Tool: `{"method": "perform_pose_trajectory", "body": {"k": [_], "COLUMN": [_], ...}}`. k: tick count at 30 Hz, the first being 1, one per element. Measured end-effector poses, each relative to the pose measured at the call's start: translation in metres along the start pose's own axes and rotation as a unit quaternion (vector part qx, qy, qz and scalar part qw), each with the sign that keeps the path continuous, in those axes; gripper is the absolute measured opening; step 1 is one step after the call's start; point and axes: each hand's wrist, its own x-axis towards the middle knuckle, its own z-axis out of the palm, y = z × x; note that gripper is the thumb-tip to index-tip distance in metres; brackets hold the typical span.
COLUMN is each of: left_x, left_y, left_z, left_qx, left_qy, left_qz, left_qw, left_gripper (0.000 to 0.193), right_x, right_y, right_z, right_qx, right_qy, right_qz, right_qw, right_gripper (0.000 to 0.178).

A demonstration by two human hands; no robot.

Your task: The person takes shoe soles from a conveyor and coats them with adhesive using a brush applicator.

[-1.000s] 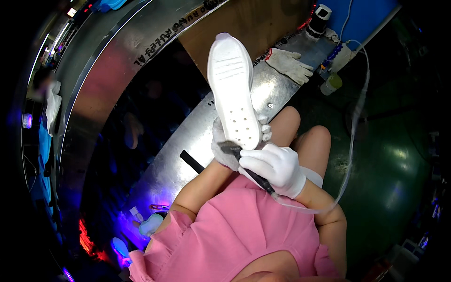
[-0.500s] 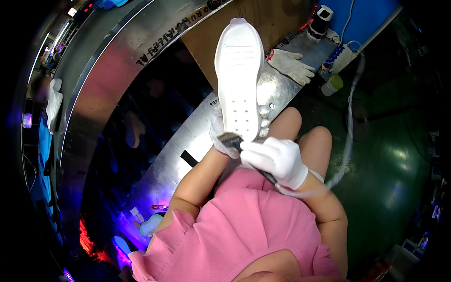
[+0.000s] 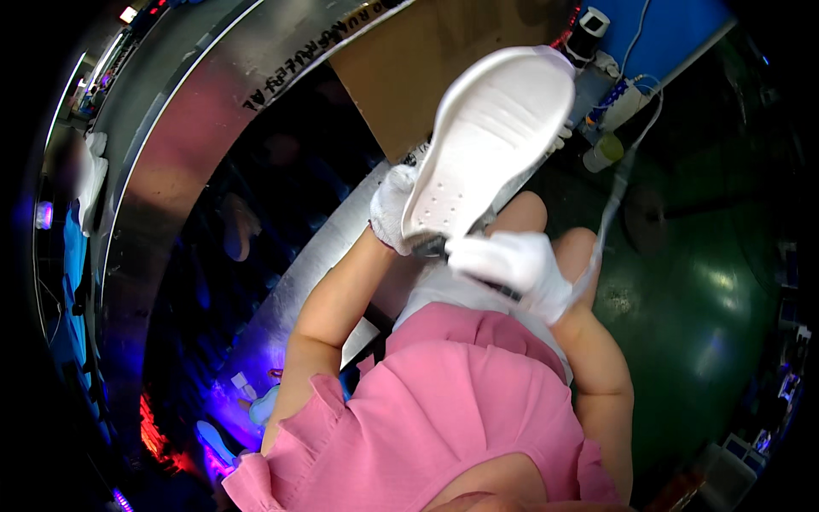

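Note:
A white shoe sole (image 3: 490, 136) is held up in front of me, tilted with its toe toward the far right. Its inner face shows grooves and small holes near the heel. My left hand (image 3: 394, 205), in a pale knit glove, grips the sole's left side by the heel; its fingers are mostly hidden behind. My right hand (image 3: 512, 266), in a white glove and smeared by motion, is closed round the handle of a dark brush (image 3: 433, 248). The brush head is at the heel end. A pale hose (image 3: 607, 218) runs from near the right wrist toward the far right.
A metal bench (image 3: 320, 243) crosses behind my left forearm, with brown cardboard (image 3: 401, 85) at its far end. Beyond the sole stand a black-and-white cylinder (image 3: 587, 34) and a yellow-green jar (image 3: 605, 152). A curved conveyor (image 3: 162, 94) on the left carries white shoes (image 3: 92, 179).
The sole has swung its toe to the right and tilted, now covering most of the spare glove on the bench. My right hand and brush have shifted slightly right, staying by the heel.

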Motion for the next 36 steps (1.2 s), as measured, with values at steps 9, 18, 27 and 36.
{"method": "perform_pose_trajectory", "body": {"k": [9,18,27,36], "left_x": [-0.008,-0.004,-0.007,-0.014], "left_y": [0.031,0.043,0.049,0.059], "left_z": [-0.022,0.007,0.036,0.031], "left_qx": [0.178,0.361,0.358,0.384], "left_qy": [0.067,0.173,0.199,0.177], "left_qz": [-0.089,-0.074,-0.116,-0.046], "left_qw": [0.978,0.913,0.905,0.905], "left_gripper": [0.059,0.043,0.029,0.028], "right_x": [0.014,0.011,0.008,0.003], "right_y": [-0.028,-0.039,-0.049,-0.044], "right_z": [-0.005,-0.004,-0.014,-0.016], "right_qx": [-0.053,-0.149,-0.141,-0.189], "right_qy": [-0.077,-0.054,-0.067,-0.027], "right_qz": [0.000,-0.024,-0.024,-0.064], "right_qw": [0.996,0.987,0.987,0.980], "right_gripper": [0.032,0.024,0.028,0.030]}}
